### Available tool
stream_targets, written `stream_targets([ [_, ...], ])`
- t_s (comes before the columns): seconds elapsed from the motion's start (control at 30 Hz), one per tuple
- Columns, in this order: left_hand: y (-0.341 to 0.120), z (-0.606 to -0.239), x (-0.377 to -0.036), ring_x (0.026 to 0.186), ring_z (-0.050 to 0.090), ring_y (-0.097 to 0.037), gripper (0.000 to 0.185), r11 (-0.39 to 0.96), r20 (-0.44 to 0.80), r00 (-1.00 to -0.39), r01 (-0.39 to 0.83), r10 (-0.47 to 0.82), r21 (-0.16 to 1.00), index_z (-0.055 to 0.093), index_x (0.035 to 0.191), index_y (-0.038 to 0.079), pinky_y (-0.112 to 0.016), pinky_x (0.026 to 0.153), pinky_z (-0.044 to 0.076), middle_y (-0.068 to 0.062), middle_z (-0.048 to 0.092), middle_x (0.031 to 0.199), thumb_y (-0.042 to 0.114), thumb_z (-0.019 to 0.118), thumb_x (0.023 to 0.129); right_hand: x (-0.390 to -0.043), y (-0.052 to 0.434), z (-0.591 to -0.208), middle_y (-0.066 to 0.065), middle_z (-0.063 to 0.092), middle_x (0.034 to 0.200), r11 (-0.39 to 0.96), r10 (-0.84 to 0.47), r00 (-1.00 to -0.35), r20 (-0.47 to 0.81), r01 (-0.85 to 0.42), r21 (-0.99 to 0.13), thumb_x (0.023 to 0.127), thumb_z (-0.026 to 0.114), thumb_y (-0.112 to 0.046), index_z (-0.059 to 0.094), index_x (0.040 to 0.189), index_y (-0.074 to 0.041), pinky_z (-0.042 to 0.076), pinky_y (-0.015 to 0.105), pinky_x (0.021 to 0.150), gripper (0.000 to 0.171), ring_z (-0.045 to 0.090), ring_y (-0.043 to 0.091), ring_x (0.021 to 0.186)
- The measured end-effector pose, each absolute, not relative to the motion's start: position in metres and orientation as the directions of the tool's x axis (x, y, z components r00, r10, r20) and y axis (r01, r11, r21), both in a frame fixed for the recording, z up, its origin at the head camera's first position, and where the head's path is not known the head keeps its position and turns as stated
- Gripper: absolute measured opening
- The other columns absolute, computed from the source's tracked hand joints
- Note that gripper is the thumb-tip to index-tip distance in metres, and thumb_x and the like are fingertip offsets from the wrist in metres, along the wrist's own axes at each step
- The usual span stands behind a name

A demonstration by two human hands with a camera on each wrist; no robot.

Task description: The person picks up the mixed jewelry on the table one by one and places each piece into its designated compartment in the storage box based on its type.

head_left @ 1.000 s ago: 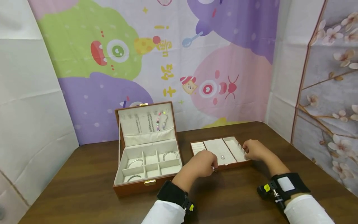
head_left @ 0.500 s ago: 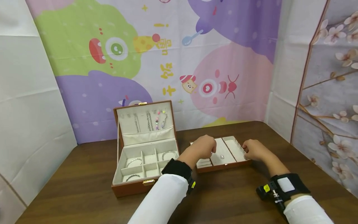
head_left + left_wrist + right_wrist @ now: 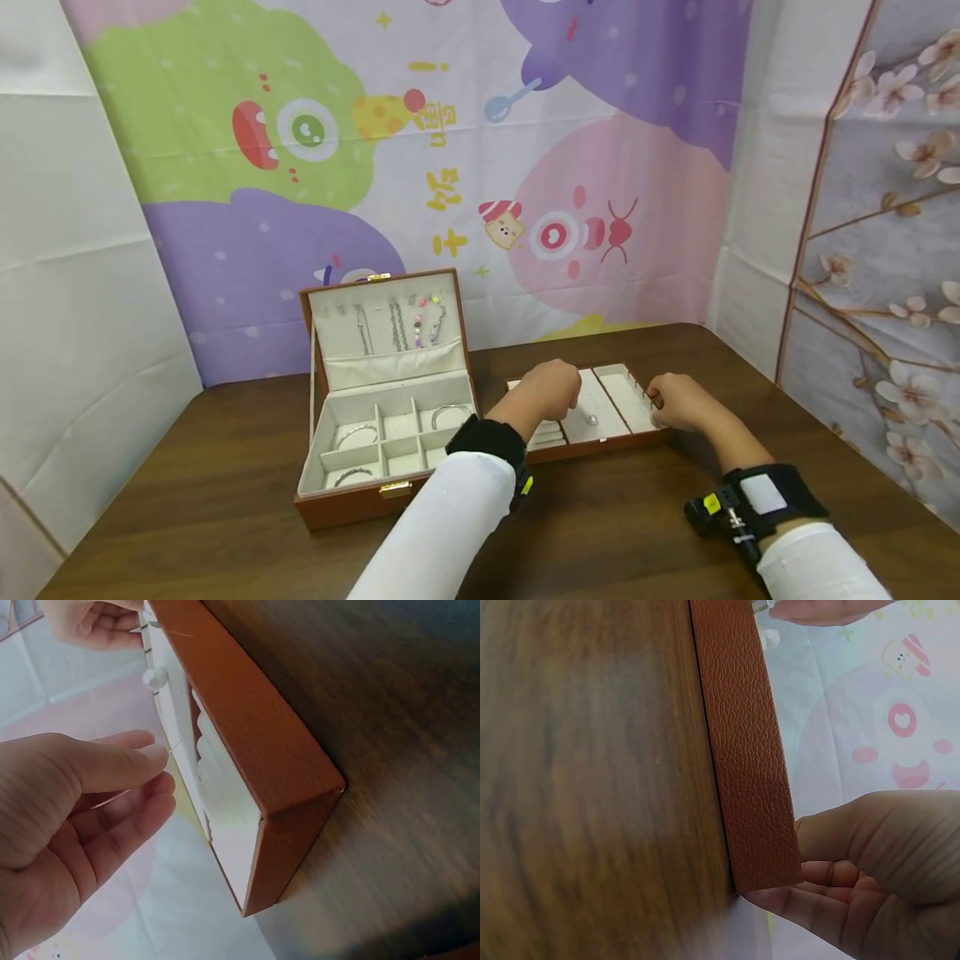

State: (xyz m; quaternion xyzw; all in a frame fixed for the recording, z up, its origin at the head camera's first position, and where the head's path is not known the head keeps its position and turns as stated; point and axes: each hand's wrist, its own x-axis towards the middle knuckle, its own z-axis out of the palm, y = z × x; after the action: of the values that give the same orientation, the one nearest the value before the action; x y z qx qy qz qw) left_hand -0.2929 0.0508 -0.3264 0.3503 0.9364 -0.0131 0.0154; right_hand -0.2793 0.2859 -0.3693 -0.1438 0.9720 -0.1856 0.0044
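Note:
Over the left part of a brown jewelry tray [image 3: 573, 450], my left hand [image 3: 551, 390] pinches a small thin silvery earring between thumb and fingertips. In the left wrist view a fine pin of the earring [image 3: 175, 748] shows at the thumb tip; the fingers hide most of it. A round pearl-like piece [image 3: 592, 420] sits on the tray's middle panel. At the tray's right end my right hand [image 3: 678, 402] grips the wall, thumb inside and fingers outside, as the right wrist view shows. Ridged ring rolls [image 3: 221, 780] fill the tray's left compartment.
Left of the tray stands an open brown jewelry box [image 3: 352, 504] with bracelets [image 3: 357, 435] in its compartments. Several necklaces [image 3: 397, 325] hang inside its raised lid. Both sit on a dark wooden table [image 3: 600, 533], with a cartoon curtain [image 3: 450, 292] behind.
My left hand has moved from the tray's front edge back and up over its left part, still pinching the earring. My right hand stays at the tray's right end.

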Motion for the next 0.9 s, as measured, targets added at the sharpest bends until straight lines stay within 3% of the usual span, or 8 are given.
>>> stream_targets([
  [0.37, 0.0542, -0.3315, -0.2961, 0.077, 0.058, -0.011, 0.015, 0.719, -0.027, -0.722, 0.692, 0.692, -0.064, 0.068, 0.077, 0.015, -0.022, 0.069, 0.048, 0.006, 0.063, 0.077, 0.003, 0.071, 0.085, -0.2804, 0.2858, -0.3710, 0.007, 0.055, 0.076, 0.889, -0.290, -0.956, 0.049, -0.288, -0.355, 0.073, 0.073, 0.000, 0.061, 0.098, 0.012, 0.047, 0.038, 0.065, 0.030, 0.052, 0.023, 0.071],
  [0.9, 0.0575, -0.3341, -0.2977, 0.075, 0.059, -0.011, 0.021, 0.743, -0.042, -0.749, 0.662, 0.661, -0.100, 0.063, 0.070, 0.016, -0.024, 0.069, 0.049, 0.006, 0.060, 0.073, 0.011, 0.069, 0.089, -0.2791, 0.2846, -0.3695, 0.010, 0.058, 0.079, 0.886, -0.285, -0.957, 0.049, -0.282, -0.367, 0.073, 0.072, 0.001, 0.061, 0.101, 0.015, 0.049, 0.041, 0.067, 0.033, 0.055, 0.025, 0.074],
])
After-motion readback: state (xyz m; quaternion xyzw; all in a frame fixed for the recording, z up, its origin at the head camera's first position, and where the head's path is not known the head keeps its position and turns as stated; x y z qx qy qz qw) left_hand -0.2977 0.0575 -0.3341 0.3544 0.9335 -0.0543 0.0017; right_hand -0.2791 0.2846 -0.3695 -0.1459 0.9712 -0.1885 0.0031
